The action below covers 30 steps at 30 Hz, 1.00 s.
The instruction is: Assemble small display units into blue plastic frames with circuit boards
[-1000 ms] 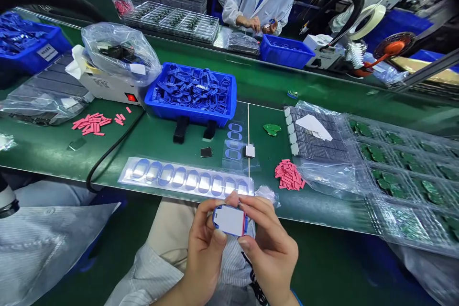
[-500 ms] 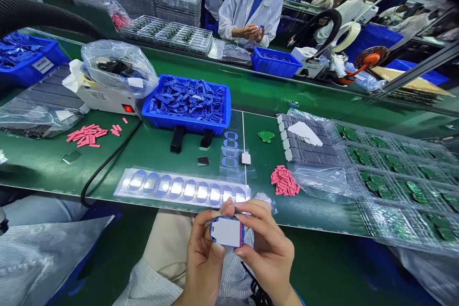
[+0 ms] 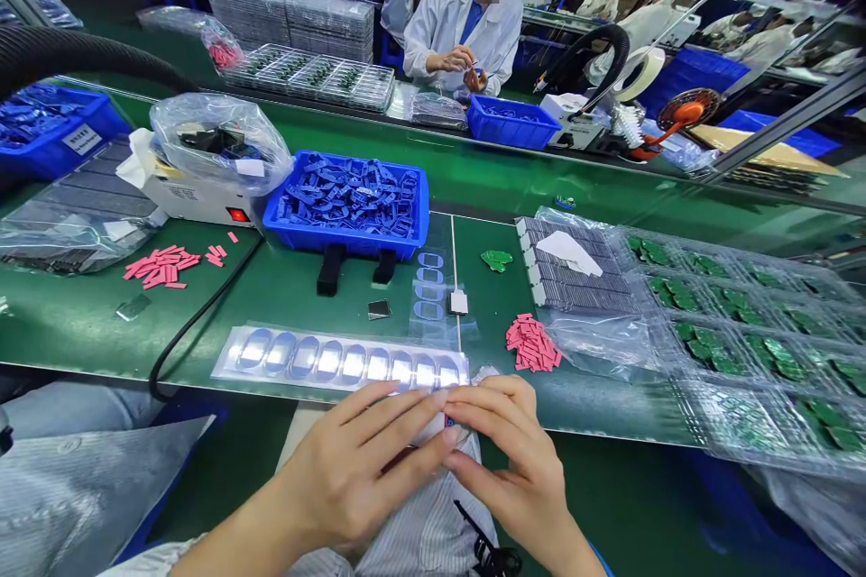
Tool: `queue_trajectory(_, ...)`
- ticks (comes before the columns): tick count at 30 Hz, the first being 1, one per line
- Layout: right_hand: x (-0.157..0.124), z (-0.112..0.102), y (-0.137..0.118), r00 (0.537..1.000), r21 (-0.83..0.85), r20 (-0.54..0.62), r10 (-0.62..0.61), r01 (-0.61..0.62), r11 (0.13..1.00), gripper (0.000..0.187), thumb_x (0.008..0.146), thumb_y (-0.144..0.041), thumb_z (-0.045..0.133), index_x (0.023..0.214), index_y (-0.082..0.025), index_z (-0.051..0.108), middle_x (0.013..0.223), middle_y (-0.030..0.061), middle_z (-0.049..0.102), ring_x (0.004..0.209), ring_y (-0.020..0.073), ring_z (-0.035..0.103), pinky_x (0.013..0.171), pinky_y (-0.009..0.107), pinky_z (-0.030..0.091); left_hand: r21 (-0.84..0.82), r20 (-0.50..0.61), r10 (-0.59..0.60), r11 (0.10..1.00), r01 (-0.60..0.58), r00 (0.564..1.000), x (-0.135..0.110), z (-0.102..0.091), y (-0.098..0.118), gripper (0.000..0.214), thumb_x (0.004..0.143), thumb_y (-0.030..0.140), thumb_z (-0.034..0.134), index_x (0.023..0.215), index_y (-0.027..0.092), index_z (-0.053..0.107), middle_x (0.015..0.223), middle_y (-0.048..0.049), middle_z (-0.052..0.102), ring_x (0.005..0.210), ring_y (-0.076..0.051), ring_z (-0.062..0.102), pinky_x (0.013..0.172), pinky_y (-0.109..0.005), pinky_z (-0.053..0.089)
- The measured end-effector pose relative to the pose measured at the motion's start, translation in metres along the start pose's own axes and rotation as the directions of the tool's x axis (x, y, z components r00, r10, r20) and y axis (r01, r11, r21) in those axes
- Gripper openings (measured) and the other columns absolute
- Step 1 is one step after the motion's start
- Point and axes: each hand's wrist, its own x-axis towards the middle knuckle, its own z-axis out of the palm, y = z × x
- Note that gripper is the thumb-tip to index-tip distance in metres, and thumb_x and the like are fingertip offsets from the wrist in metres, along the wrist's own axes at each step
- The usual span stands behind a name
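Observation:
Above my lap, in front of the table edge, a small blue plastic frame with a white panel point(image 3: 433, 426) is held between both hands. My left hand point(image 3: 358, 460) lies over most of it, fingers stretched across the top and thumb below. My right hand point(image 3: 518, 451) grips its right end between fingers and thumb. Only a sliver of white and a red-and-blue corner show; the rest is hidden. Just beyond my fingers lies a clear sheet of oval films point(image 3: 329, 361). A pile of pink strips point(image 3: 532, 343) is to the right.
A blue bin point(image 3: 348, 203) of blue plastic frames stands behind, beside a white box machine point(image 3: 196, 194). Grey strips point(image 3: 575, 266) and clear trays of green circuit boards point(image 3: 737, 306) lie right. A black cable point(image 3: 203, 311) crosses left. A co-worker point(image 3: 464, 27) sits opposite.
My left hand has turned and come over the blue frame, covering the white panel that was showing. My right hand stays at the right end. The view has shifted slightly.

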Motion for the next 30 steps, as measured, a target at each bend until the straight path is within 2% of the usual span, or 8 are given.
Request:
queue_trajectory(4,0.000,-0.002,-0.003,0.999,-0.055,0.029,-0.030,0.031,0.998,0.021,0.086,-0.029,0.063,0.105,-0.022,0.062,0.097,0.0041,0.070,0.084,0.0212,0.056,0.075,0.039,0.040,-0.086,0.042,-0.084,0.992,0.088,0.996,0.001,0.001,0.002,0.035,0.069,-0.003,0.066,0.090,0.024,0.074,0.116,-0.0125,0.068,0.119,-0.029,0.057,0.112,-0.048,0.018)
queue_trajectory(9,-0.006,0.002,-0.001,1.000,-0.129,0.017,-0.021,0.023,0.991,0.025,0.087,-0.031,0.061,0.110,-0.022,0.058,0.105,0.0054,0.068,0.095,0.0232,0.055,0.084,0.040,0.038,0.154,0.039,-0.001,0.988,-0.005,0.999,-0.003,0.003,-0.004,0.038,0.073,0.000,0.064,0.099,0.026,0.073,0.115,-0.0092,0.068,0.116,-0.029,0.060,0.109,-0.044,0.029)
queue_trajectory(11,-0.008,0.005,0.000,1.000,-0.100,-0.010,0.008,-0.009,0.995,0.044,0.087,-0.043,0.058,0.123,-0.018,0.050,0.120,0.0112,0.060,0.110,0.0267,0.051,0.091,0.043,0.039,0.154,-0.056,-0.015,0.988,0.023,0.998,-0.003,0.007,-0.007,0.031,0.075,0.006,0.066,0.095,0.028,0.075,0.110,-0.0073,0.072,0.109,-0.028,0.065,0.106,-0.043,0.036)
queue_trajectory(13,-0.007,0.006,0.000,1.000,-0.080,-0.010,-0.003,0.002,0.997,0.071,0.082,-0.058,0.056,0.135,-0.014,0.038,0.132,0.0167,0.050,0.120,0.0304,0.045,0.096,0.046,0.038,-0.055,-0.143,-0.156,0.987,0.150,0.977,-0.003,0.013,-0.009,0.021,0.076,0.017,0.069,0.093,0.028,0.076,0.103,-0.0067,0.075,0.098,-0.027,0.070,0.098,-0.040,0.045)
queue_trajectory(16,-0.002,0.007,-0.003,0.997,-0.123,0.062,-0.051,0.058,0.991,0.070,0.079,-0.056,0.063,0.134,-0.018,0.042,0.131,0.0144,0.052,0.121,0.0307,0.045,0.098,0.046,0.037,-0.525,-0.045,-0.456,0.767,0.368,0.889,-0.003,0.025,-0.013,0.022,0.078,0.034,0.069,0.096,0.024,0.076,0.089,-0.0067,0.079,0.086,-0.020,0.072,0.081,-0.028,0.054)
queue_trajectory(20,0.006,0.007,-0.005,0.995,-0.067,0.098,-0.016,0.023,0.997,0.043,0.082,-0.041,0.066,0.119,-0.022,0.053,0.117,0.0088,0.062,0.113,0.0275,0.051,0.093,0.043,0.039,-0.784,0.102,-0.551,0.468,0.408,0.828,-0.004,0.037,-0.018,0.028,0.075,0.038,0.072,0.095,0.018,0.076,0.078,-0.0057,0.077,0.074,-0.012,0.069,0.067,-0.015,0.051)
queue_trajectory(26,0.012,0.009,0.001,0.986,-0.028,0.160,-0.036,0.041,0.999,0.046,0.080,-0.040,0.068,0.120,-0.023,0.053,0.122,0.0078,0.060,0.114,0.0276,0.051,0.092,0.043,0.039,-0.872,0.098,-0.568,0.347,0.346,0.817,-0.007,0.040,-0.025,0.026,0.067,0.034,0.079,0.087,0.016,0.077,0.078,-0.0073,0.077,0.077,-0.014,0.071,0.068,-0.016,0.053)
queue_trajectory(30,0.015,0.013,0.003,0.979,-0.023,0.193,-0.063,0.069,0.997,0.047,0.082,-0.043,0.065,0.122,-0.023,0.052,0.123,0.0077,0.059,0.116,0.0274,0.051,0.093,0.043,0.040,-0.882,0.093,-0.546,0.343,0.323,0.833,-0.008,0.036,-0.028,0.025,0.069,0.033,0.078,0.088,0.017,0.077,0.076,-0.0066,0.077,0.075,-0.014,0.071,0.068,-0.016,0.053)
